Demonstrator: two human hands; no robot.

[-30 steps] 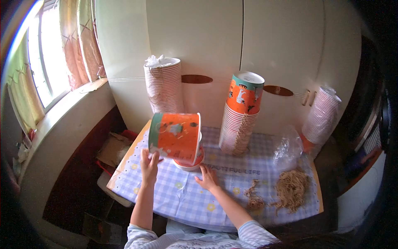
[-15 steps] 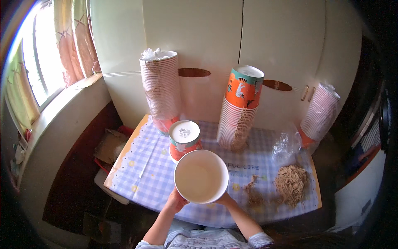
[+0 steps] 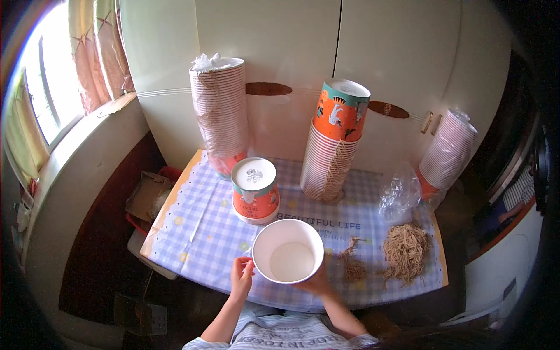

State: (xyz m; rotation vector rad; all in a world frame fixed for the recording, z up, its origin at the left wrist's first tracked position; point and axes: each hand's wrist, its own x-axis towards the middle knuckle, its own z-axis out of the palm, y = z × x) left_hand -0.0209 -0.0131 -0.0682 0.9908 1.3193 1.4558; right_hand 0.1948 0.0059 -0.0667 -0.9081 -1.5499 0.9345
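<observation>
A large white-lined paper tub (image 3: 291, 262), empty and tilted mouth toward me, is held over the near table edge. My right hand (image 3: 317, 283) grips it from below on its right side, with the fingers partly hidden behind it. My left hand (image 3: 242, 279) is beside the tub's left wall, its fingers curled together in a pinch; whatever they hold, if anything, is too small to make out. Just beyond, an orange and green paper tub (image 3: 256, 195) stands upside down on the checked tablecloth (image 3: 204, 233), with a white base and a white rim.
Tall stacks of nested tubs stand at the back: a plastic-wrapped stack (image 3: 220, 111) on the left, a twine-tied stack (image 3: 331, 157) in the middle, another wrapped stack (image 3: 448, 149) at right. Crumpled clear plastic (image 3: 400, 195) and a heap of brown twine (image 3: 406, 252) lie on the right.
My left hand has come off the held tub and moved slightly left. The tub has tipped, showing more of its inner bottom. The whole view has shifted a little.
</observation>
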